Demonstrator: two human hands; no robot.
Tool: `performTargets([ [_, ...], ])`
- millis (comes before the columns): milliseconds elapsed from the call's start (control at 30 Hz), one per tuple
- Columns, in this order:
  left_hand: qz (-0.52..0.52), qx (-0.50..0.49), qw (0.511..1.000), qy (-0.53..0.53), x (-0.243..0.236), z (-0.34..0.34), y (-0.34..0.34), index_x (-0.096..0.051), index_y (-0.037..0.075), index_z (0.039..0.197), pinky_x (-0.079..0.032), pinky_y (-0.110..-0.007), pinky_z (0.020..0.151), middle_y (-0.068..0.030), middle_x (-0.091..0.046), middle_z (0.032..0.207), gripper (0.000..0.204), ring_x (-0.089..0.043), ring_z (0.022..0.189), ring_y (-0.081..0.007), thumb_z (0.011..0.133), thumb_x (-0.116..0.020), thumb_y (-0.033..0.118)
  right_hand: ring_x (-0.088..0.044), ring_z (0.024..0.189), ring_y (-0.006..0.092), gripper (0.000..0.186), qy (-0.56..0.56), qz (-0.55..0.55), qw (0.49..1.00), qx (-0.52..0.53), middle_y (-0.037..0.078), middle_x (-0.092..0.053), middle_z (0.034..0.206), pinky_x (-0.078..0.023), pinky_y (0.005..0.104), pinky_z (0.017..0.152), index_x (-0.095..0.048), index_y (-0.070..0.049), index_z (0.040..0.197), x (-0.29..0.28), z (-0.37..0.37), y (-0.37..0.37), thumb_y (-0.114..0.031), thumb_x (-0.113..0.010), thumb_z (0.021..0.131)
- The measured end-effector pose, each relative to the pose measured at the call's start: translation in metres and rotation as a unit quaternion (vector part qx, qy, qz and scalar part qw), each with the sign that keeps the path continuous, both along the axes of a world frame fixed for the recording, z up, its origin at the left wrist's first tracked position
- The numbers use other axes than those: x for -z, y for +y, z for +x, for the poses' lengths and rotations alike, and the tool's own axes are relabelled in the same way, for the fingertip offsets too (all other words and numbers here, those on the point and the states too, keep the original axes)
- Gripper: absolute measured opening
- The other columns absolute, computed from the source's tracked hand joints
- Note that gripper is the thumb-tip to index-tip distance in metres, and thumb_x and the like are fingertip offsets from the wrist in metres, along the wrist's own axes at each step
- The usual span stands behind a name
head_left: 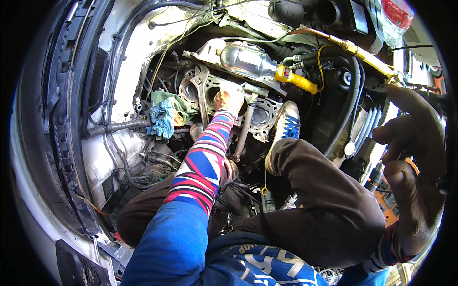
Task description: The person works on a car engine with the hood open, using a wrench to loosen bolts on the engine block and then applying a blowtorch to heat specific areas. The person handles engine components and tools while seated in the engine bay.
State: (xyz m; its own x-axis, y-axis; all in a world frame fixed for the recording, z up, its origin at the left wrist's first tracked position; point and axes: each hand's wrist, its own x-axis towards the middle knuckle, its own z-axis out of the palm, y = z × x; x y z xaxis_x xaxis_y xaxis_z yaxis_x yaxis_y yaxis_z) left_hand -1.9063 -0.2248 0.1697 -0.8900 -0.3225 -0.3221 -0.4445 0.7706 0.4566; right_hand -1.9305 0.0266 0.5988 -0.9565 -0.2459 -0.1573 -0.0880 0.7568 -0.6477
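Note:
My left hand (229, 98) reaches down to the middle of an engine block's deck (271, 123), where open cylinder bores show. Its fingers are closed around something small with a pointed tip, mostly hidden by the hand. Beside it on the left, an adjustable wrench (202, 90) lies across the deck. To the right rests a hammer (245, 125), its head on the block and its handle pointing toward me. Raised at the right edge, close to the camera, my right hand (415, 152) has its fingers bent but apart, with nothing visible between them.
A work light (245, 61) with a yellow handle lies beyond the block. Blue and green rags (164, 117) sit to its left. My shoe (286, 125) rests against the block's right end. A brass-coloured tube (365, 55), hoses (354, 100) and a plastic bottle (398, 19) are at right.

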Motion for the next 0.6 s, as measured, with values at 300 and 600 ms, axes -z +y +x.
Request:
performTargets([
  [300, 0.029, -0.001, 0.999, 0.021, -0.016, 0.01, 0.001, -0.069, 0.005, 0.1, -0.055, -0.048, 0.078, -0.0227, -0.07, 0.093, 0.028, -0.068, 0.086, -0.0419, 0.086, -0.059, 0.028, -0.056, 0.078, 0.0105, 0.056, -0.013, 0.005, 1.0, -0.012, 0.007, -0.065, 0.094, -0.045, 0.0265, 0.072, -0.054, 0.002, 0.136, -0.004, -0.001, -0.004, -0.026, -0.069, 0.09],
  [600, 0.145, -0.105, 0.983, 0.05, -0.065, 0.065, -0.034, -0.069, 0.001, 0.085, -0.049, -0.035, 0.063, -0.0082, -0.066, 0.07, 0.027, -0.062, 0.064, -0.0202, 0.086, -0.071, 0.028, -0.054, 0.073, 0.0097, 0.057, -0.043, -0.01, 0.998, -0.034, 0.007, -0.065, 0.093, -0.045, 0.0262, 0.069, -0.054, 0.002, 0.136, -0.009, 0.0, -0.009, -0.025, -0.07, 0.089],
])
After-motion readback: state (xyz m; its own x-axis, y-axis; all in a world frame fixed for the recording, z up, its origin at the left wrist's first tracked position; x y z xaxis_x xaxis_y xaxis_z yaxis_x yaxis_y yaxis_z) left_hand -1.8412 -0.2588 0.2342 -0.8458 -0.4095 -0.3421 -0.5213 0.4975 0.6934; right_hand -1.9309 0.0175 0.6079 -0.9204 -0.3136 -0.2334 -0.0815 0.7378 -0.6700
